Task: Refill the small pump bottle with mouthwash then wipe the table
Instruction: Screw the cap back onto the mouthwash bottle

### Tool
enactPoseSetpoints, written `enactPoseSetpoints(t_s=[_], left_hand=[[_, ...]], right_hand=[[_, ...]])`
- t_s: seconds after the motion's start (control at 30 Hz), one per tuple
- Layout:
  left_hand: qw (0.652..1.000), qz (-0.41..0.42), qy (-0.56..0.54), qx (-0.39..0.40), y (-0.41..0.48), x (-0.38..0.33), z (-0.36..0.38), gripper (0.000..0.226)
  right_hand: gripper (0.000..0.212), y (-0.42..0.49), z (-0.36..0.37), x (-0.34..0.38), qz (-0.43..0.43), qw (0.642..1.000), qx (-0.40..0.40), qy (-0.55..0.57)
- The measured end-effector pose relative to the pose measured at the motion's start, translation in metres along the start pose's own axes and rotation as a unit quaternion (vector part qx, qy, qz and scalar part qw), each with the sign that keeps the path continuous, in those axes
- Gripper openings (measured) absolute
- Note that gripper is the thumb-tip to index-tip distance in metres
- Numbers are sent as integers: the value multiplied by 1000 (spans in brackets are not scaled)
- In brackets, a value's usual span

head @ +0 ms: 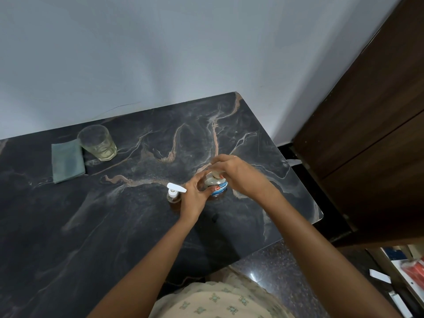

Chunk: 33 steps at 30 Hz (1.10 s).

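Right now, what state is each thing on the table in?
mouthwash bottle: upright, held at body and cap.
cap: on the bottle, under the right hand.
small pump bottle: upright, pump head on, amber liquid inside.
glass: upright, a little pale liquid.
cloth: folded, flat beside the glass.
left hand: fingers curled round the mouthwash bottle.
right hand: fingers curled over the cap.

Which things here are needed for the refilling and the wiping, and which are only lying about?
For the job: mouthwash bottle, gripped by the left hand and the right hand; small pump bottle; folded cloth; table.
Lying about: glass with pale liquid; blurred red thing at lower right.
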<state>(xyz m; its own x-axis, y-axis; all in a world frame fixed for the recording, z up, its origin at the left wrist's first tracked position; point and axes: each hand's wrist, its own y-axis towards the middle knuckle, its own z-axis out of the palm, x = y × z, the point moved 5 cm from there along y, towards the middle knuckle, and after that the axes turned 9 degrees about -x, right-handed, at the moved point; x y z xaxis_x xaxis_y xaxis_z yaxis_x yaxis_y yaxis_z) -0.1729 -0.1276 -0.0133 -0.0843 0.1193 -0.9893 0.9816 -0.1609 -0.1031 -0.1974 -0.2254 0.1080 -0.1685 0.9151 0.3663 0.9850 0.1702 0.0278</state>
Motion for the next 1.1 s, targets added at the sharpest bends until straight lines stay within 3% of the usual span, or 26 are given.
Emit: enactPoseSetpoints(t_s=[0.47,0.9,1.1], left_hand=[[1000,-3,-6,1,-4,-4,1,50],[1000,7,19,-6,-6,-6,1,52],[1000,-20,-20,-14,-15,-2,-2,50]], right_hand=[[30,1,2,-2,104,993,-55,-22],[33,-6,12,-6,141,982,-129,10],[39,-16,17,-10,164,966,-183,79]])
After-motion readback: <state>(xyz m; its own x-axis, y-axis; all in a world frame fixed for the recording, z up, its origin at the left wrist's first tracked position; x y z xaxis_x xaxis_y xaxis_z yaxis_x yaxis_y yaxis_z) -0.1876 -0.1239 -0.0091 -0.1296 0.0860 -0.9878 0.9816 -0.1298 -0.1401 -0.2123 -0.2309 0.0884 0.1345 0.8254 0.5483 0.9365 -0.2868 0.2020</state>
